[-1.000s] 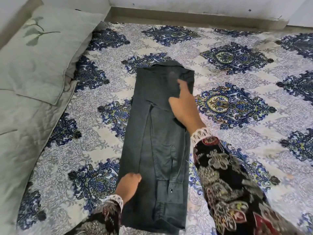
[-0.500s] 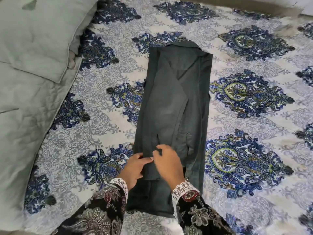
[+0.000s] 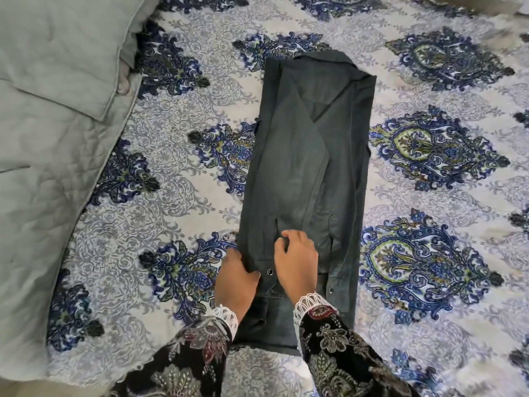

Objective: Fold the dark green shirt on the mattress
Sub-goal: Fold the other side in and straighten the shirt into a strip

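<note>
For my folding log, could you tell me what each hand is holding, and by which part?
Both the left hand and right hand rest on the dark green shirt at its cuffed sleeve end; whether the fingers actually pinch it cannot be told.

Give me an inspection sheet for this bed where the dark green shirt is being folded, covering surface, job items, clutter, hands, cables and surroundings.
Surface: mattress under a white sheet with blue floral medallions.
Job's things: dark green shirt lies as a long narrow strip, sides folded in, collar at the far end; snap buttons show near the hem.
Clutter: grey-green pillow and quilted grey-green blanket along the left edge, apart from the shirt.
Grippers: left hand pinches the shirt's left edge; right hand rests on the cloth with fingers curled; whether it grips is unclear.
Cables: nothing seen.
Surroundings: nothing seen beyond the bed.
</note>
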